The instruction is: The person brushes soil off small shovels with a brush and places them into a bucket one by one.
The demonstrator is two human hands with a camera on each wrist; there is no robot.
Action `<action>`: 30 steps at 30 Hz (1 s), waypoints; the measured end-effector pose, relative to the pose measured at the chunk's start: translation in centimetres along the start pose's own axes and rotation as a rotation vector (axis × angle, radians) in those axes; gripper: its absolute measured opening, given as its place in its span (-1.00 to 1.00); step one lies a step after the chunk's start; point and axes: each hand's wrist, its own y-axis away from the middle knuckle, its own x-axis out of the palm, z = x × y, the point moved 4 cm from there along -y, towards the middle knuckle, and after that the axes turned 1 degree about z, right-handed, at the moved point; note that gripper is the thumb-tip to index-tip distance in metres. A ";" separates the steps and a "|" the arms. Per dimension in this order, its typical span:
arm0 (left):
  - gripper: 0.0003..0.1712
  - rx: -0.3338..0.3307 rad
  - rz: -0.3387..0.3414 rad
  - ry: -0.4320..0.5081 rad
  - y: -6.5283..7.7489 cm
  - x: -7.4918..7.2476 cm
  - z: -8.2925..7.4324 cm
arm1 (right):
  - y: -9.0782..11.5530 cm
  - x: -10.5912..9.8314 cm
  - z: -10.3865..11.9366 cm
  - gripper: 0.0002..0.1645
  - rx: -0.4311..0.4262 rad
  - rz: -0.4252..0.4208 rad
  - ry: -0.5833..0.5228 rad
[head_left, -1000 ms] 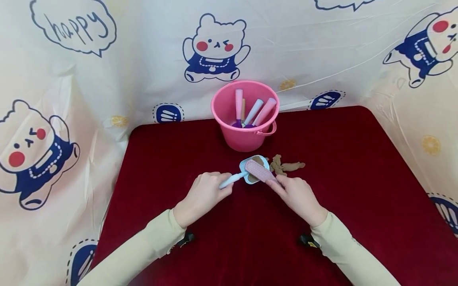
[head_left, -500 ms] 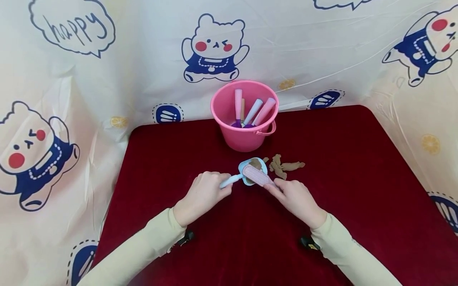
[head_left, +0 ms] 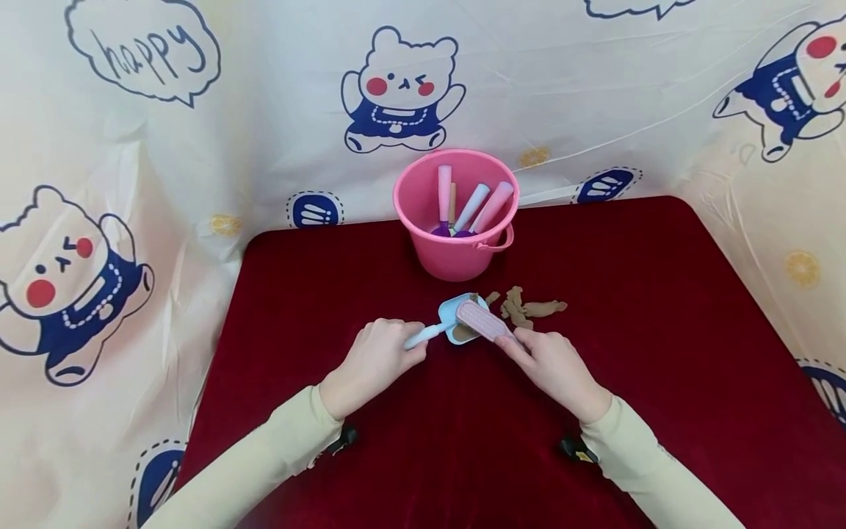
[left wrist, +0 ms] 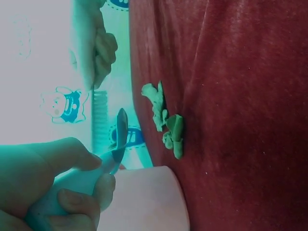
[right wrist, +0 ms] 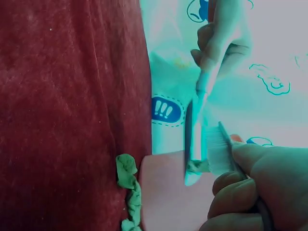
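Note:
My left hand grips the handle of a light blue toy shovel, held above the table in the left wrist view. My right hand holds a pink brush by its handle. In the right wrist view the brush's bristles face the shovel and reach a clump at its blade. Brown clay-like material shows on the blade beside the brush, which covers part of it. Several brown clay-like pieces lie on the table right of the shovel.
Behind the shovel stands a pink bucket with its carrying handle hanging at the right. Several tool handles stick up inside it. Dark red cloth covers the table, and a printed curtain hangs round it.
The brush has shifted across the shovel blade, baring its left part. Less brown material shows on the far part. The shovel has drawn slightly nearer and left, away from the loose pieces.

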 end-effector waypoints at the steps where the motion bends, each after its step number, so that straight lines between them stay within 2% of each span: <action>1: -0.78 0.002 -0.001 0.001 0.0 0.0 -0.1 | -0.1 0.1 0.0 -0.53 0.000 0.003 0.005; 3: -0.85 0.009 -0.007 0.000 0.1 0.0 -0.2 | -0.2 0.0 -0.3 -0.52 0.016 0.003 0.021; 8: -0.79 0.001 -0.016 -0.009 0.4 -0.1 -0.3 | -0.1 -0.3 -1.1 -0.52 0.056 -0.005 0.041; 11: -0.72 -0.003 -0.018 -0.008 0.4 0.0 -0.2 | 0.0 -0.1 -0.9 -0.51 0.004 0.017 -0.004; 14: -0.67 0.014 -0.023 -0.023 0.4 0.2 -0.2 | 0.2 0.7 -0.4 -0.49 -0.066 0.084 -0.051; 17: -0.63 0.028 -0.031 -0.048 0.3 0.2 -0.2 | 0.4 1.3 -0.2 -0.47 -0.087 0.129 -0.039; 24: -0.92 0.038 -0.044 -0.075 0.3 0.1 -0.2 | 0.2 0.8 -0.7 -0.48 -0.026 0.095 0.046; 30: -0.90 0.009 -0.027 -0.082 0.3 0.1 0.1 | 0.5 0.2 -0.9 -0.51 0.022 0.078 0.033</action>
